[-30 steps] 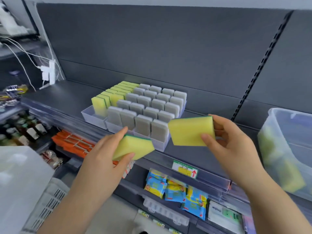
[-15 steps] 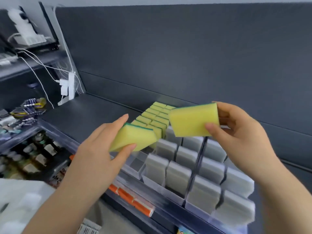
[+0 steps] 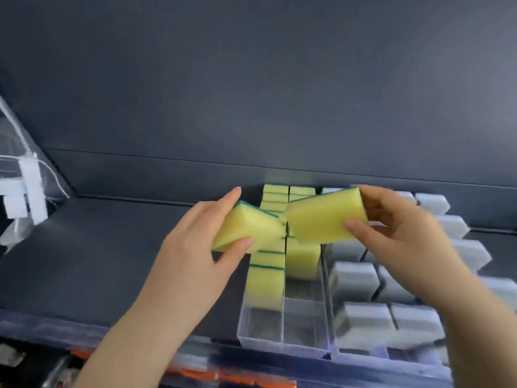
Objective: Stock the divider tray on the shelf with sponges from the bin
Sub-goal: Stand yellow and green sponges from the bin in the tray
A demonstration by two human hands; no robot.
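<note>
My left hand (image 3: pixel 195 247) grips one yellow sponge (image 3: pixel 246 231) and my right hand (image 3: pixel 400 236) a second sponge (image 3: pixel 321 217), both now carried in above the divider tray (image 3: pixel 282 340) on the shelf (image 3: pixel 112 247), whose empty front slots look ready for them.

Left hand (image 3: pixel 193 256) pinching first sponge (image 3: pixel 246 231), right hand (image 3: pixel 402 245) gripping second sponge (image 3: pixel 321 219), both forearms extended forward
</note>
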